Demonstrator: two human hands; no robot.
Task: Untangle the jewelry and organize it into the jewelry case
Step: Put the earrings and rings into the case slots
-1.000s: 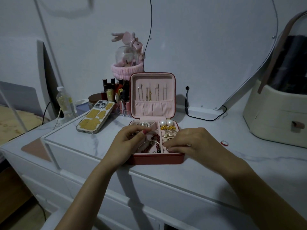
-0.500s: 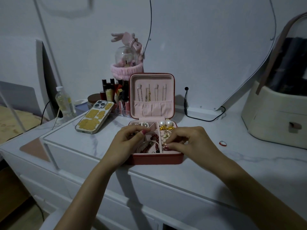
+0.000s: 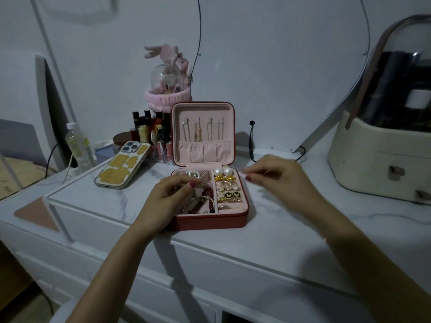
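I see the open red jewelry case [image 3: 211, 220] near the bench's front edge, earrings and a beaded bracelet [image 3: 205, 201] inside. My left hand [image 3: 168, 197] curls on its left rim; my right hand [image 3: 277, 180], blurred, seems to pinch something tiny, I cannot tell what. These pieces look light and snag-prone; I'd lift them by clasp or bead.

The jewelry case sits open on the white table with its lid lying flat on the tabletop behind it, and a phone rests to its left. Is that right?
Not quite. In the head view the jewelry case is open on the white table, but its lid stands upright, showing its pink lining, not flat. The phone does rest to its left.
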